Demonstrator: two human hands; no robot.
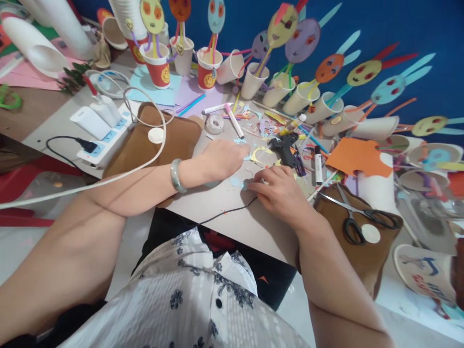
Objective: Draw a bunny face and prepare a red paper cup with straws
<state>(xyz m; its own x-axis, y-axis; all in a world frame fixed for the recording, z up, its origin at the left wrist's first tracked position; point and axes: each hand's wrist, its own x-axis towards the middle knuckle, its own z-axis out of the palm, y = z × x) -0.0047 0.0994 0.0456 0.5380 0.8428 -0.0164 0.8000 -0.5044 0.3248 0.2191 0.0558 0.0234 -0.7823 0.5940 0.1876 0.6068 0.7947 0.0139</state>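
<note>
Left hand (pixel 224 159), frame centre: fingers curled inward near yellow scrap (pixel 261 155); hold cannot be told. Right hand (pixel 279 191), right of centre: fingers bent, tips at blue scrap (pixel 245 185); grip cannot be told. Glue gun (pixel 286 149) just beyond. Scissors (pixel 351 209), frame right, on brown cushion (pixel 362 261).

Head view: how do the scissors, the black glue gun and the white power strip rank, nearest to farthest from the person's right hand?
From the right hand:
1. Black glue gun: just beyond the knuckles.
2. Scissors: off to the right, lying open.
3. White power strip: far over on the left.
</note>
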